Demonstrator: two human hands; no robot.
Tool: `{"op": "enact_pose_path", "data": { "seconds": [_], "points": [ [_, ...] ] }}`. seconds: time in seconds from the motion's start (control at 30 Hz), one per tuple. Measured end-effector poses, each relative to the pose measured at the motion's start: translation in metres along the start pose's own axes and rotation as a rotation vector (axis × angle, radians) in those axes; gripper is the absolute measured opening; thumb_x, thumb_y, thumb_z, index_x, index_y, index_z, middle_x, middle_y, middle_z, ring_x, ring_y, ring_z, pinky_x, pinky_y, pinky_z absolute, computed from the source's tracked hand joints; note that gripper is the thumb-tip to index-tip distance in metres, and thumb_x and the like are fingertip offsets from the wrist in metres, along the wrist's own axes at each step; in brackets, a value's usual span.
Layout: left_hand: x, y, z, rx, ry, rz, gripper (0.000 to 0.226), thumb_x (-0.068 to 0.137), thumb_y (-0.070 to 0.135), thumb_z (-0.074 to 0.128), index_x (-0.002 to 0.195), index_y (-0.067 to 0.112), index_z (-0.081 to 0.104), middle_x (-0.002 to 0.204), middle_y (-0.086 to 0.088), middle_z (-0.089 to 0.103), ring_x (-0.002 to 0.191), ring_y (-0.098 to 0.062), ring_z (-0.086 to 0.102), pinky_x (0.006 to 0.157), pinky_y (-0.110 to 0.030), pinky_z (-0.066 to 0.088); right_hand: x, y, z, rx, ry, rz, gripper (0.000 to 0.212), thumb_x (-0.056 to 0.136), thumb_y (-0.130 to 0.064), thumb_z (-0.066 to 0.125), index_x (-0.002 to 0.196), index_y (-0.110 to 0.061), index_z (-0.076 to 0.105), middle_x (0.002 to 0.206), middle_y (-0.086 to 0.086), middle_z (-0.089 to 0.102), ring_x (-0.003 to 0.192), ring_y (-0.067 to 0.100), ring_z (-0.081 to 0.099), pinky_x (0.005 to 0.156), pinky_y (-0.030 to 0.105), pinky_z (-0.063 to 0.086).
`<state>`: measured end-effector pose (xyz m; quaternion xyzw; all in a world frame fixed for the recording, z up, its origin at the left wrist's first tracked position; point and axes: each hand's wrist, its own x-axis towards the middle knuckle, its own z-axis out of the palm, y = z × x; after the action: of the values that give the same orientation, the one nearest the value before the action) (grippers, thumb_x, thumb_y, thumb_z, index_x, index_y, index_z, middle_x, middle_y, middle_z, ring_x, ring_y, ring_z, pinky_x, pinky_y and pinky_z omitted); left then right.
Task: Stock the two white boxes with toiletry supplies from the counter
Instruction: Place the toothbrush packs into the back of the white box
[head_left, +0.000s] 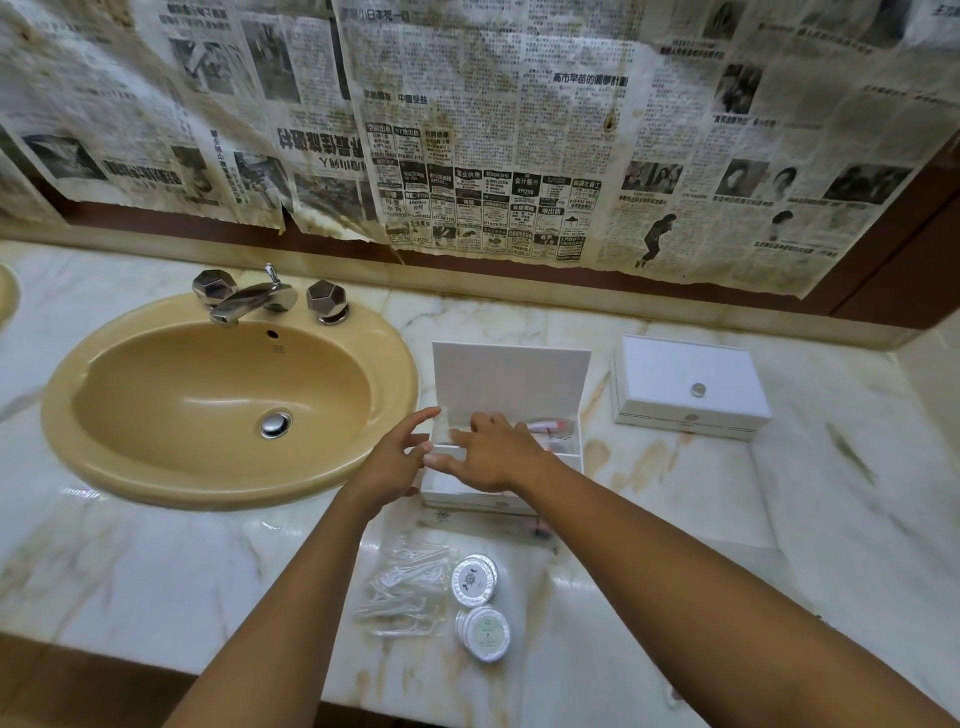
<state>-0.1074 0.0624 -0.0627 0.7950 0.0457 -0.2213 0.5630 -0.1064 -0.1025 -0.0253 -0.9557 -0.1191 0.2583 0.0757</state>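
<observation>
An open white box stands on the marble counter with its lid upright; pink-tipped tubes lie in its back compartment. My right hand reaches into the box, fingers spread over the left compartments, and seems to press down a small clear packet. My left hand hovers at the box's left edge, fingers relaxed and holding nothing. A second white box sits shut to the right. In front of the open box lie clear-wrapped picks and two stacks of round wrapped soaps.
A tan oval sink with a chrome faucet fills the counter's left side. Old newspaper covers the wall behind. The counter's front edge runs below my arms.
</observation>
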Motion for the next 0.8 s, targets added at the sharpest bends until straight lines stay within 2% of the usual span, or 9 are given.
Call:
{"op": "enact_pose_path", "data": {
  "seconds": [0.07, 0.13, 0.2, 0.27, 0.33, 0.4, 0.53, 0.7, 0.8],
  "points": [
    [0.0, 0.0, 0.0, 0.002, -0.001, 0.001, 0.04, 0.103, 0.024, 0.042, 0.133, 0.05, 0.046, 0.133, -0.005, 0.054, 0.114, -0.019, 0.056, 0.068, -0.029, 0.054, -0.006, -0.003, -0.001, 0.019, 0.083, 0.013, 0.07, 0.091, -0.069, 0.025, 0.144, -0.025, 0.039, 0.148, 0.01, 0.034, 0.136, 0.03, 0.028, 0.109, 0.051, 0.024],
    [0.0, -0.001, 0.0, 0.01, 0.001, 0.01, 0.041, 0.103, 0.023, 0.042, 0.133, 0.051, 0.046, 0.133, -0.005, 0.054, 0.112, -0.02, 0.057, 0.071, -0.033, 0.056, -0.014, -0.005, -0.003, 0.047, 0.238, 0.002, 0.057, 0.095, -0.057, 0.039, 0.139, -0.022, 0.045, 0.137, 0.009, 0.045, 0.127, 0.028, 0.039, 0.103, 0.045, 0.032],
    [0.001, -0.001, 0.0, 0.019, 0.007, 0.016, 0.041, 0.103, 0.023, 0.042, 0.133, 0.051, 0.046, 0.132, -0.004, 0.055, 0.111, -0.021, 0.057, 0.075, -0.038, 0.057, -0.024, -0.006, -0.004, 0.073, 0.398, -0.045, 0.041, 0.096, -0.04, 0.05, 0.131, -0.019, 0.054, 0.125, 0.007, 0.055, 0.115, 0.026, 0.049, 0.094, 0.039, 0.039],
    [0.001, -0.002, 0.001, 0.027, 0.012, 0.017, 0.042, 0.104, 0.023, 0.041, 0.134, 0.05, 0.045, 0.132, -0.005, 0.054, 0.112, -0.022, 0.056, 0.076, -0.038, 0.056, -0.037, -0.006, -0.006, 0.138, 0.464, -0.085, 0.028, 0.094, -0.029, 0.053, 0.118, -0.018, 0.064, 0.111, 0.006, 0.063, 0.101, 0.025, 0.058, 0.082, 0.035, 0.044],
    [0.002, -0.002, 0.001, 0.03, 0.017, 0.012, 0.042, 0.104, 0.023, 0.041, 0.133, 0.052, 0.046, 0.133, -0.006, 0.052, 0.114, -0.024, 0.055, 0.077, -0.038, 0.057, -0.049, -0.006, -0.006, 0.159, 0.417, -0.107, 0.022, 0.092, -0.024, 0.053, 0.105, -0.018, 0.071, 0.1, 0.007, 0.068, 0.09, 0.027, 0.062, 0.074, 0.032, 0.046],
    [0.002, -0.002, 0.001, 0.023, 0.015, 0.007, 0.041, 0.104, 0.023, 0.041, 0.131, 0.054, 0.046, 0.134, -0.006, 0.052, 0.115, -0.026, 0.055, 0.08, -0.041, 0.057, -0.056, -0.006, 0.0, 0.104, 0.324, -0.127, 0.021, 0.09, -0.022, 0.054, 0.1, -0.018, 0.072, 0.097, 0.009, 0.069, 0.088, 0.029, 0.063, 0.075, 0.033, 0.049],
    [0.001, -0.002, 0.002, 0.044, 0.022, 0.004, 0.041, 0.104, 0.024, 0.04, 0.134, 0.051, 0.045, 0.136, -0.006, 0.05, 0.116, -0.025, 0.053, 0.074, -0.035, 0.055, -0.06, -0.005, 0.019, -0.016, 0.179, -0.098, 0.022, 0.087, -0.021, 0.059, 0.105, -0.013, 0.07, 0.104, 0.012, 0.066, 0.094, 0.032, 0.062, 0.081, 0.035, 0.051],
    [0.001, -0.001, 0.002, 0.032, 0.026, -0.003, 0.042, 0.104, 0.023, 0.04, 0.135, 0.05, 0.045, 0.136, -0.006, 0.05, 0.115, -0.024, 0.053, 0.073, -0.033, 0.054, -0.065, -0.004, 0.037, -0.138, 0.096, -0.089, 0.016, 0.087, -0.01, 0.059, 0.102, -0.003, 0.061, 0.102, 0.017, 0.064, 0.091, 0.034, 0.061, 0.068, 0.032, 0.036],
    [0.001, -0.001, 0.002, 0.021, 0.021, 0.001, 0.042, 0.104, 0.023, 0.041, 0.134, 0.052, 0.046, 0.135, -0.007, 0.051, 0.116, -0.025, 0.053, 0.08, -0.041, 0.057, -0.068, 0.0, 0.044, -0.15, 0.125, -0.075, 0.019, 0.085, 0.004, 0.051, 0.1, -0.001, 0.06, 0.102, 0.019, 0.063, 0.091, 0.035, 0.061, 0.068, 0.033, 0.032]
  ]
}}
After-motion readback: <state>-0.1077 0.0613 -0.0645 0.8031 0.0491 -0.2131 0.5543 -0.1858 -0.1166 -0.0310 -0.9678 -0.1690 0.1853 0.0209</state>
